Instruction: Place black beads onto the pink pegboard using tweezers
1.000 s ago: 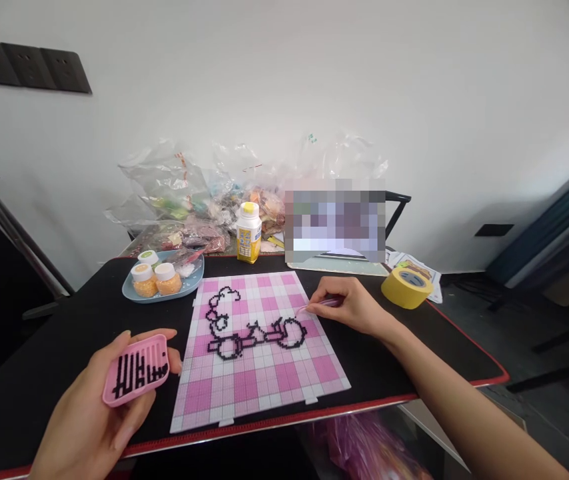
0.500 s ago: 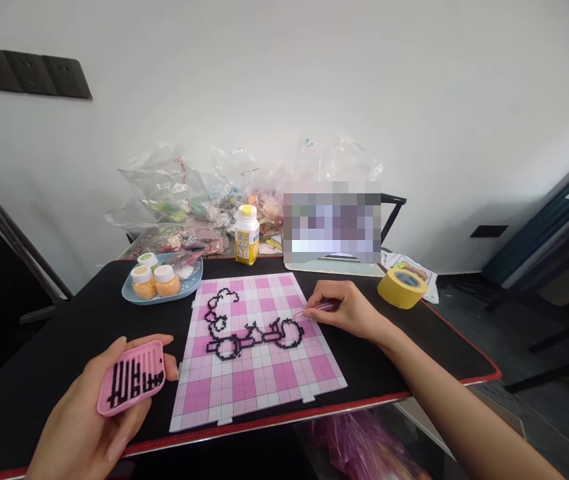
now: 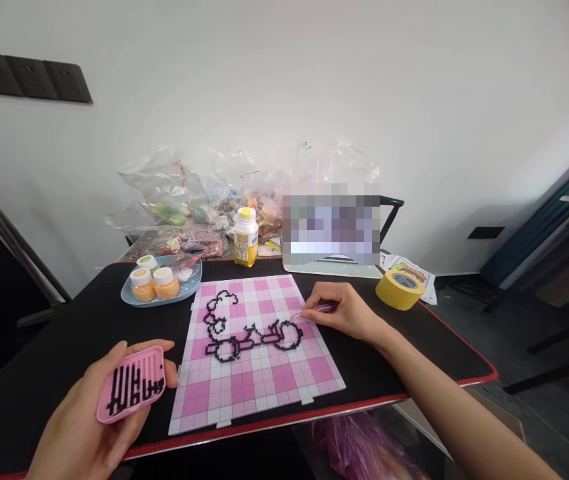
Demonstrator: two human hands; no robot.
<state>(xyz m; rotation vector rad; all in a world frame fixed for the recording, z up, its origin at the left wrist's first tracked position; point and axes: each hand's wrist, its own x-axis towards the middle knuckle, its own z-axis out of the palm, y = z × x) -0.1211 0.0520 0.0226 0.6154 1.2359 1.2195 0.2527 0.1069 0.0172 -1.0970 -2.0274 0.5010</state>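
A pink-and-white checked pegboard [image 3: 259, 373] lies on the black desk mat [image 3: 54, 333], carrying a black bead outline [image 3: 249, 327]. My left hand [image 3: 84, 427] cradles a small pink tray [image 3: 132, 385] with rows of black beads. My right hand [image 3: 347, 310] pinches a thin pink tweezer-like tool [image 3: 314, 309], its tip touching the board at the right end of the outline.
A blue plate [image 3: 187, 290] with three small bead jars sits at the back left. Behind it stand a yellow-and-white bottle [image 3: 246, 237] and a heap of plastic bags [image 3: 189, 200]. A yellow tape roll [image 3: 399, 289] lies to the right, with a blurred screen [image 3: 332, 230] behind it.
The view shifted slightly. My left hand drew the pink tray a little left and toward me. My right hand keeps the tool at the outline's right end.
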